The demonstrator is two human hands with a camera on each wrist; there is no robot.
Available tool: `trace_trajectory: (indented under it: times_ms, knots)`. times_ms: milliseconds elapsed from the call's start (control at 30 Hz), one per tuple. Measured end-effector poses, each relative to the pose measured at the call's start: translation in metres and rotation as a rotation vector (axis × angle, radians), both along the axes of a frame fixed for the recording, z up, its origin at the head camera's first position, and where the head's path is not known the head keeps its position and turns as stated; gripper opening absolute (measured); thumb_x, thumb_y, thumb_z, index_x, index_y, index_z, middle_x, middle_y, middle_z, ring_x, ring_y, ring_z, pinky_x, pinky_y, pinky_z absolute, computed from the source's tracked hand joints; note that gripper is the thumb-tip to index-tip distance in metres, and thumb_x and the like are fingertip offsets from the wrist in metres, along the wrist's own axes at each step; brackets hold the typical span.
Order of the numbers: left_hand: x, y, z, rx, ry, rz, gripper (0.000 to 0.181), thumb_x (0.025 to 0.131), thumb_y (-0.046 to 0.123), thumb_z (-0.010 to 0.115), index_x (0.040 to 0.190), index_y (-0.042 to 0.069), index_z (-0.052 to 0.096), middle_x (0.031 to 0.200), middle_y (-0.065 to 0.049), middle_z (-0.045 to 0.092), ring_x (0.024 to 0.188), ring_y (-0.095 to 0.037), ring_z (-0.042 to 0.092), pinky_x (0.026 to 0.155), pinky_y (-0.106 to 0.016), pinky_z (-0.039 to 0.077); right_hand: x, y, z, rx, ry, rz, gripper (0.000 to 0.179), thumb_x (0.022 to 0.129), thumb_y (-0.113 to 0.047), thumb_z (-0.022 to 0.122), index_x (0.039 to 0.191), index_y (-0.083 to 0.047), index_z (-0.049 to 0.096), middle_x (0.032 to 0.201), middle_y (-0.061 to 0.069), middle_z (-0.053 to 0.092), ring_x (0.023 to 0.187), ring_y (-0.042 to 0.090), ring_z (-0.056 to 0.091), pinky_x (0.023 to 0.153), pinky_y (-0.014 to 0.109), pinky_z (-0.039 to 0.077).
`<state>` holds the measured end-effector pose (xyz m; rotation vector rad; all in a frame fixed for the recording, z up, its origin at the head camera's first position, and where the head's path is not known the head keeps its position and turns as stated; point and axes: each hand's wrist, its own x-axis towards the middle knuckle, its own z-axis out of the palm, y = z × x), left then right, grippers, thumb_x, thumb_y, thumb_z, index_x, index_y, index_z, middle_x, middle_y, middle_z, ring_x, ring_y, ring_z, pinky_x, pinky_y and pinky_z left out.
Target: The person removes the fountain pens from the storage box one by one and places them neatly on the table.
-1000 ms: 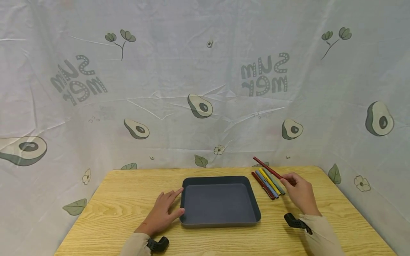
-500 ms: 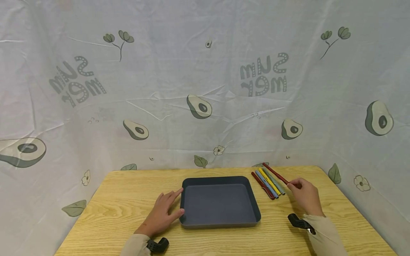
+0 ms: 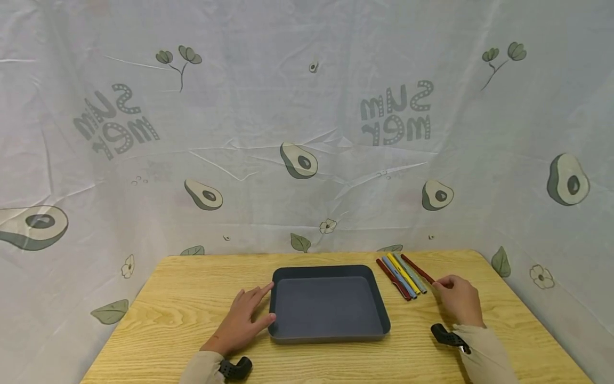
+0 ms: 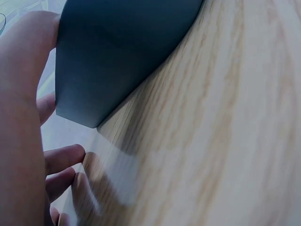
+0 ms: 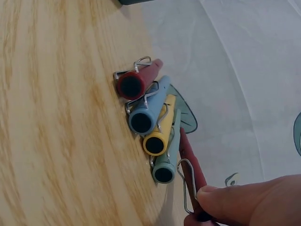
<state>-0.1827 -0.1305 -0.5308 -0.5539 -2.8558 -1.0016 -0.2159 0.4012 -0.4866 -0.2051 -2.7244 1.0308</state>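
A dark red pen (image 3: pixel 416 268) with a wire clip is pinched near its capped end by my right hand (image 3: pixel 459 300). It lies at a slant beside a row of pens: a red pen (image 5: pixel 136 82), a blue pen (image 5: pixel 146 113), a yellow pen (image 5: pixel 160 134) and a pale green pen (image 5: pixel 167 162). The held pen is on the green pen's right side; whether they touch I cannot tell. My left hand (image 3: pixel 242 321) rests at the left side of a dark grey tray (image 3: pixel 331 309), with forefinger and thumb against its rim. Its other fingertips are near the tabletop in the left wrist view.
The wooden table (image 3: pixel 192 288) ends at the back against a pale patterned cloth (image 3: pixel 307 106), which also hangs at both sides. A black wrist camera is strapped to each sleeve.
My right hand has moved right and lowered the dark red pen from above the row to the right of the green pen. The left hand and tray have stayed put.
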Motion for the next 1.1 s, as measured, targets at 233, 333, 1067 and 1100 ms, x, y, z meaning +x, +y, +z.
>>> trace_trajectory:
  times_ms: [233, 333, 1067, 1100]
  knots:
    - [0.000, 0.001, 0.000, 0.001, 0.005, -0.006, 0.074, 0.100, 0.058, 0.060, 0.164, 0.035, 0.032, 0.162, -0.004, 0.042, 0.153, -0.034, 0.033, 0.127, -0.058, 0.004, -0.004, 0.000, -0.004, 0.051, -0.053, 0.037, 0.028, 0.104, -0.022, 0.062, 0.110, 0.003, 0.071, 0.102, 0.021, 0.072, 0.081, 0.029, 0.065, 0.060, 0.037, 0.048]
    - [0.000, 0.001, 0.001, 0.000, 0.002, -0.008, 0.074, 0.100, 0.058, 0.060, 0.164, 0.035, 0.032, 0.163, -0.004, 0.041, 0.153, -0.034, 0.032, 0.128, -0.057, 0.004, -0.004, -0.001, -0.004, 0.056, -0.053, 0.044, 0.028, 0.104, -0.021, 0.061, 0.110, 0.004, 0.071, 0.103, 0.022, 0.072, 0.081, 0.029, 0.065, 0.060, 0.037, 0.048]
    - [0.005, 0.007, 0.000, 0.000, 0.005, -0.022, 0.074, 0.101, 0.057, 0.059, 0.165, 0.036, 0.029, 0.163, -0.004, 0.040, 0.153, -0.034, 0.032, 0.127, -0.058, 0.003, -0.002, 0.008, -0.003, 0.072, -0.065, 0.076, 0.033, 0.105, -0.023, 0.056, 0.115, 0.006, 0.070, 0.111, 0.027, 0.070, 0.094, 0.039, 0.066, 0.072, 0.048, 0.053]
    - [0.005, 0.007, 0.000, -0.003, 0.009, -0.024, 0.074, 0.101, 0.057, 0.059, 0.165, 0.035, 0.029, 0.163, -0.004, 0.040, 0.153, -0.034, 0.032, 0.127, -0.057, 0.003, -0.002, 0.008, -0.003, 0.075, -0.063, 0.074, 0.033, 0.106, -0.022, 0.056, 0.115, 0.006, 0.070, 0.111, 0.027, 0.070, 0.094, 0.040, 0.066, 0.072, 0.048, 0.053]
